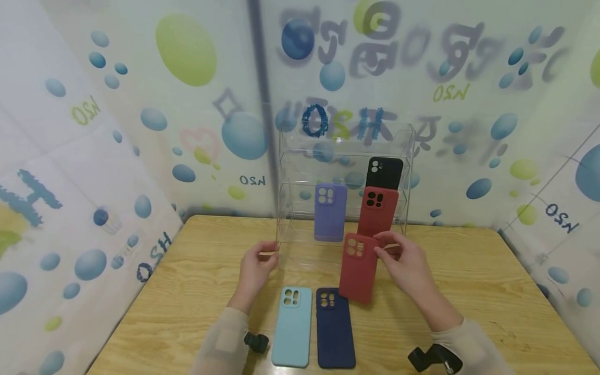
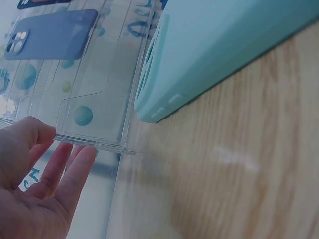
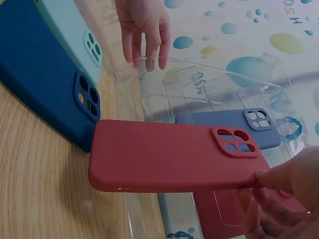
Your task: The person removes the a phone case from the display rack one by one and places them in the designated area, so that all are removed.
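Note:
My right hand [image 1: 407, 263] pinches a red phone case [image 1: 358, 268] by its upper right edge, between thumb and fingers. The case hangs upright with a slight tilt, in front of the clear display rack [image 1: 300, 250] and overlapping the navy case's top corner in the head view. My left hand [image 2: 42, 184] grips the rack's left side edge, thumb on one face and fingers on the other. On the rack stand a purple case [image 1: 330, 212], another red case [image 1: 377, 211] and a black case [image 1: 385, 173] behind it.
A light blue case [image 1: 292, 327] and a navy case [image 1: 335, 328] lie side by side on the wooden table [image 1: 187, 291], near its front. Patterned walls [image 1: 187, 130] with dots and lettering close in the back and both sides.

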Demonstrator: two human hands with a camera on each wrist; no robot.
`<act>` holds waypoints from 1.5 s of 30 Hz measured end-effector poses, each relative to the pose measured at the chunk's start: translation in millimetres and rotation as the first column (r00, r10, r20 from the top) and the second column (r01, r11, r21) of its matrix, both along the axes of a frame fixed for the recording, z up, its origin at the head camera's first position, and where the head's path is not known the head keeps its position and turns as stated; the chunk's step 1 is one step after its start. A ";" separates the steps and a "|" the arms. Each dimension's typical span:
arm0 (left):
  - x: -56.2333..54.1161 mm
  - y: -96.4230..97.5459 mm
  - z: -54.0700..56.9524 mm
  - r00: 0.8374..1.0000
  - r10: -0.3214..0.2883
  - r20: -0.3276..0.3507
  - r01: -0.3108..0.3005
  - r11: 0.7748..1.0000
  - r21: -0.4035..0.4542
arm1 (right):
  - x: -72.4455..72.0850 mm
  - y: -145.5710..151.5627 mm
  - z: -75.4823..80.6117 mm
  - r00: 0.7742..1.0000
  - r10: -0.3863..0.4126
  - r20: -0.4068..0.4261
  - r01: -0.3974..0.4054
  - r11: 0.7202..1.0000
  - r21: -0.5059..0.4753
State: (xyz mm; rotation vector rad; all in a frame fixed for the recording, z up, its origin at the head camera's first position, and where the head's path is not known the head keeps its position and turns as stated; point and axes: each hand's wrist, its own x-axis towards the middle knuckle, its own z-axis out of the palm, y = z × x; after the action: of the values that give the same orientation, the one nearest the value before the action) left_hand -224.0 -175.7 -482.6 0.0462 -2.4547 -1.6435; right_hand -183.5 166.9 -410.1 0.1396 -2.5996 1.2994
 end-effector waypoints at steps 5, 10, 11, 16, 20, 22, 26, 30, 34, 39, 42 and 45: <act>-0.8 0.2 -0.1 1.000 -0.005 -0.007 0.005 1.000 -0.005 | 3.2 9.2 -0.6 1.000 -0.002 0.027 0.001 1.000 0.031; -0.6 -1.5 0.4 1.000 -0.003 -0.007 0.003 1.000 0.004 | 5.7 15.4 0.1 0.998 0.024 0.052 -0.026 0.999 0.025; -0.7 -1.9 0.4 1.000 0.000 -0.007 0.000 1.000 0.006 | 6.2 16.5 0.1 0.998 0.030 0.059 -0.031 0.999 0.026; -1.7 -2.1 0.7 1.000 -0.001 -0.003 0.001 1.000 0.009 | 10.6 22.0 -1.2 0.994 0.058 0.096 -0.060 0.998 0.026; -1.8 -2.2 1.2 1.000 -0.003 -0.012 0.003 1.000 0.000 | 12.3 26.4 -3.6 0.990 0.086 0.109 -0.089 0.996 0.027; -1.7 -2.4 1.3 1.000 -0.003 -0.017 0.003 1.000 -0.004 | 12.8 28.5 -5.7 0.988 0.100 0.116 -0.104 0.994 0.028; -1.3 -1.8 0.8 1.000 -0.004 -0.013 0.004 1.000 -0.008 | 13.8 32.4 -11.5 0.983 0.115 0.140 -0.121 0.992 0.033; -1.1 -1.5 0.1 1.000 0.000 -0.004 0.000 1.000 -0.008 | 14.7 34.0 -17.7 0.979 0.107 0.173 -0.114 0.993 0.030; -0.3 -0.9 -0.2 1.000 0.005 -0.003 -0.005 1.000 -0.014 | 15.9 34.3 -23.9 0.973 0.104 0.204 -0.112 0.993 0.025; 0.2 0.0 -0.4 1.000 0.005 0.000 -0.005 1.000 -0.020 | 17.7 35.3 -29.9 0.965 0.116 0.235 -0.124 0.992 0.022; 0.2 0.1 -0.5 1.000 0.006 -0.001 -0.006 1.000 -0.015 | 18.5 35.7 -33.3 0.961 0.120 0.250 -0.130 0.991 0.023; 0.1 0.2 -1.0 1.000 0.005 -0.002 -0.005 1.000 -0.007 | 19.4 35.2 -36.7 0.956 0.123 0.268 -0.134 0.991 0.025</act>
State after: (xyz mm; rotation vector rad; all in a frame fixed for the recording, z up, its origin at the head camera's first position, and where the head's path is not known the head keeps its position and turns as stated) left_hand -223.9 -175.5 -483.6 0.0495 -2.4567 -1.6326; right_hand -164.1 202.2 -446.8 0.1534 -2.8889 1.3919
